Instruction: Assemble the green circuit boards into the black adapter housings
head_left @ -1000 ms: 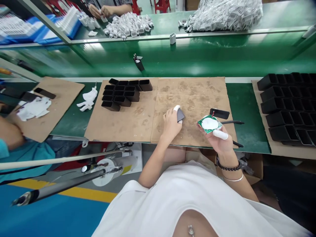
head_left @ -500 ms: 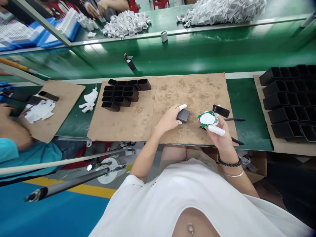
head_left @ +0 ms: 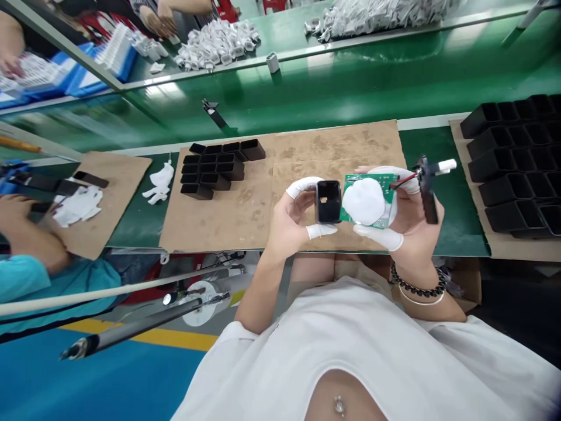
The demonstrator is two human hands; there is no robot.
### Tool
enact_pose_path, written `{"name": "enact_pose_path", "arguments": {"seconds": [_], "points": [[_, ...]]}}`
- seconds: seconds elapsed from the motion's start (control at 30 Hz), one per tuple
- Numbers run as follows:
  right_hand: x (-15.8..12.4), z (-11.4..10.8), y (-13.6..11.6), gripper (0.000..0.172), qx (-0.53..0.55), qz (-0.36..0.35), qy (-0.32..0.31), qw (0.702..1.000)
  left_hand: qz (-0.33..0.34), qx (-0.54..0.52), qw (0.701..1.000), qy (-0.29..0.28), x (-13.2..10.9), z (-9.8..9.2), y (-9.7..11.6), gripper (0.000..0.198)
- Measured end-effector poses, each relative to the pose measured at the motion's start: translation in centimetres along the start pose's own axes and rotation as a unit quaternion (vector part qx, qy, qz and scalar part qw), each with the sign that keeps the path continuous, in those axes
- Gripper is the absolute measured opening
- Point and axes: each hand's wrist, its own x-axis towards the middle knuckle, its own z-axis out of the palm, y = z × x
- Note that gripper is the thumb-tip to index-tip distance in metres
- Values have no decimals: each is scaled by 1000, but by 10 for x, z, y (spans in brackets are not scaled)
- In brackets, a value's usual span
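Observation:
My left hand [head_left: 291, 219], with white finger cots on thumb and finger, grips a black plastic housing [head_left: 322, 216] whose hollow opening faces me. My right hand [head_left: 414, 234], also in finger cots, pinches a green circuit board [head_left: 388, 217] by its edges. A round white pad [head_left: 363, 202] covers most of the board. Red and black wires run from the board to a black end cap [head_left: 427, 190], which has a white-tipped piece sticking out to the right. The board's left edge is right beside the housing's opening; whether they touch I cannot tell.
Rows of black housings stand on the cardboard [head_left: 245, 222] at left and on more cardboard [head_left: 521, 248] at right. A white glove-like item [head_left: 160, 181] lies left. White parts [head_left: 219, 42] are heaped on the raised shelf. Co-workers' hands show at left and at the back.
My left hand has lifted the housing from the cardboard and turned its opening toward me. My right hand has brought the board up beside it, with the wired end cap now on the right.

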Motion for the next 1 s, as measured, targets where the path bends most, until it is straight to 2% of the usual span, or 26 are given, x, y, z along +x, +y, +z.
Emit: {"name": "enact_pose_path", "arguments": {"seconds": [0.1,0.2,0.4,0.53,0.7,0.83,1.0], "points": [[5,7,-14,58,-53,-29,-64,996,43,10,999,14,-3,1,8,78],[7,8,-19,52,-103,-47,-93,989,72,18,997,27,-4,1,13,75],[11,7,-22,50,-126,-78,-115,982,71,16,997,31,-4,-1,12,71],[14,6,-23,50,-144,-65,-149,976,69,17,997,39,-3,-3,7,72],[14,4,-21,46,-148,-54,-150,976,68,23,997,30,-3,-5,6,69],[15,3,-21,50,-152,-47,-146,976,59,39,997,32,-2,-6,7,69],[18,5,-25,45,-154,-58,-159,973,68,36,997,27,-2,-6,7,67]]}}
